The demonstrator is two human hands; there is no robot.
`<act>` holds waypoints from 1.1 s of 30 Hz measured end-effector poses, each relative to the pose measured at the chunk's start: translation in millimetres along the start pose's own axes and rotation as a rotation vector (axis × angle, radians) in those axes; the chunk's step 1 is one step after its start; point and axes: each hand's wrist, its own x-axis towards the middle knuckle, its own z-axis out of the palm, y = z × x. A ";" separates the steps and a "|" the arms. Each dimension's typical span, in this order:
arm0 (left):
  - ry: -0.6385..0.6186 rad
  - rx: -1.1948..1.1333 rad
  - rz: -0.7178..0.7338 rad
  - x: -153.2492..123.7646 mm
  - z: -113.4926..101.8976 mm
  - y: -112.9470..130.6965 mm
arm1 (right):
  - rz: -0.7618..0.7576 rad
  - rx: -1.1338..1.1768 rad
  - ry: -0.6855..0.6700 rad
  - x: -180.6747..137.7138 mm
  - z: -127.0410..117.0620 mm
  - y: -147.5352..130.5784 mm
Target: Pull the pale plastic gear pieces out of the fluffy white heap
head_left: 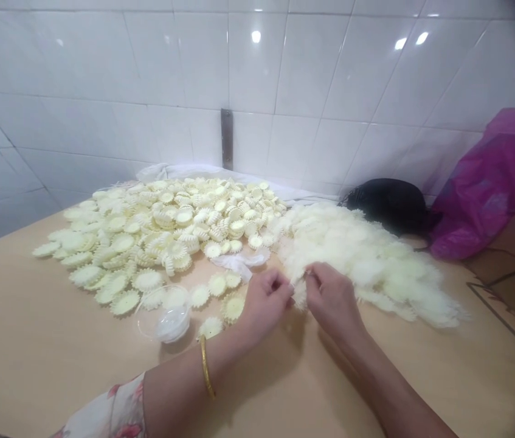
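Observation:
My left hand (266, 299) and my right hand (332, 298) meet at the table's middle, their fingers pinching a fluffy cream tuft (300, 294) at the near edge of a large heap of fluffy cream material (366, 261). Left of my hands lies a spread of pale yellow toothed discs (166, 225), some stacked on edge. One disc (210, 327) sits just beyond my left wrist, which wears a gold bangle (205, 366). A clear plastic cup (165, 314) holding something white stands nearby.
A crumpled white cloth (242, 260) lies between the discs and the fluffy heap. Behind them are a black bag (389, 205) and a magenta plastic bag (489, 188). Brown cardboard (512, 267) lies at the right. White tiles form the wall behind the light wooden table (20, 328).

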 end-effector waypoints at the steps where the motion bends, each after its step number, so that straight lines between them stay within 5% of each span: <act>1: 0.001 -0.008 0.001 0.4 0.2 0.1 | -0.003 -0.020 0.007 0.3 0.1 -0.4; 20: 0.041 -0.153 -0.158 5.6 -3.8 3.0 | 0.043 0.232 -0.193 -2.3 -3.5 -5.4; 33: 0.025 -0.056 -0.088 12.0 -6.1 -13.0 | -0.017 0.208 -0.125 -9.1 2.3 -11.3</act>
